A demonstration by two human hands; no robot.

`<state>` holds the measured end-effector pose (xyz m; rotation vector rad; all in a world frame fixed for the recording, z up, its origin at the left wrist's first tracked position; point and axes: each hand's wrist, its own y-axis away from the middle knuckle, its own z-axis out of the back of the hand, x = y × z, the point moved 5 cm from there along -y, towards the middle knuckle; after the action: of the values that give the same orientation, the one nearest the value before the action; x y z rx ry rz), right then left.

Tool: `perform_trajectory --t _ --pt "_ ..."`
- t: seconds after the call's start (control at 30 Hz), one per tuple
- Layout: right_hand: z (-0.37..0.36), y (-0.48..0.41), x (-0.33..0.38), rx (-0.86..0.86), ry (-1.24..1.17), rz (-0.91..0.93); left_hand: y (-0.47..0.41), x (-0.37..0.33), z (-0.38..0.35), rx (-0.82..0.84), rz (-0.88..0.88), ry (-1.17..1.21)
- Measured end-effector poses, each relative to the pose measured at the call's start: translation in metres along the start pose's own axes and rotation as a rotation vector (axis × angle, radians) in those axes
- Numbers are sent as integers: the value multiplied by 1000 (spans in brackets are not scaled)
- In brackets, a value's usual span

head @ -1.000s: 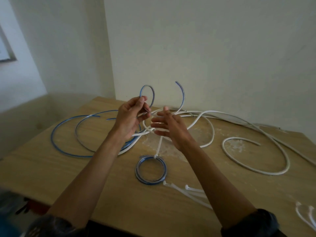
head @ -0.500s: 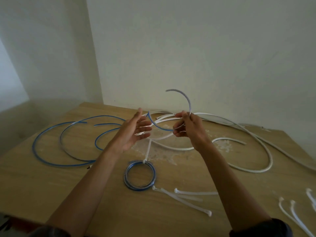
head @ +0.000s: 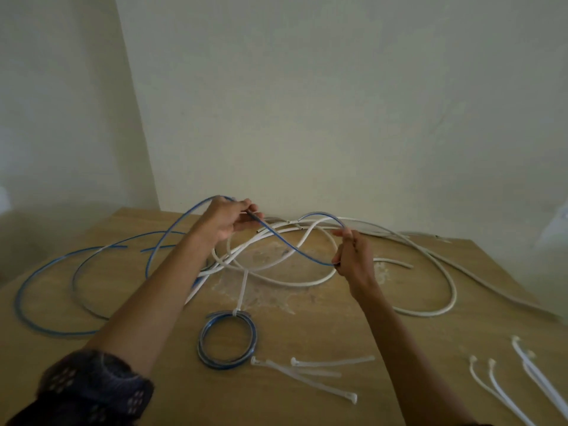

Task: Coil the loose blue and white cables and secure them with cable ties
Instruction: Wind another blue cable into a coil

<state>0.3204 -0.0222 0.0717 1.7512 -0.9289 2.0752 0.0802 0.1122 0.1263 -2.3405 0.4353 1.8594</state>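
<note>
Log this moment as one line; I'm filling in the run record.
stage: forming loop | left hand: gripping blue cable | right hand: pinching same cable | tied blue coil: on table

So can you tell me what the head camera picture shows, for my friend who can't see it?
Two bare hands, left hand and right hand, hold a loose blue cable up between them over a wooden table. Below lie a tied blue coil, loose white cables and spare cable ties.
</note>
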Motion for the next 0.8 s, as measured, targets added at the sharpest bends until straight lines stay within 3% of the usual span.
perform_trajectory --t 0.13,0.23,0.33,0.43,0.6,0.67,0.7,0.77,0.8 --pt "13 2 -21 -131 -70 -35 -4 -47 -19 -22 -196 -180" --pt "22 5 -37 -209 -114 -84 -2 -76 -35 95 -308 -254" --pt "31 8 -41 -298 -162 -73 4 -79 -60 348 -263 -370" --pt "40 10 -38 -369 -176 -37 1 -55 -65 414 -117 -487" --pt "43 13 -32 -388 -119 66 -6 22 -35 318 50 -562" --pt "40 13 -30 -365 -73 116 -8 51 -15 250 109 -746" --pt "39 14 -28 -348 -48 151 -10 60 -5 209 108 -955" --pt "35 15 -19 -300 16 239 -15 62 7 52 -55 -1381" --pt "32 15 -15 -266 58 281 -12 54 4 -34 -223 -1387"
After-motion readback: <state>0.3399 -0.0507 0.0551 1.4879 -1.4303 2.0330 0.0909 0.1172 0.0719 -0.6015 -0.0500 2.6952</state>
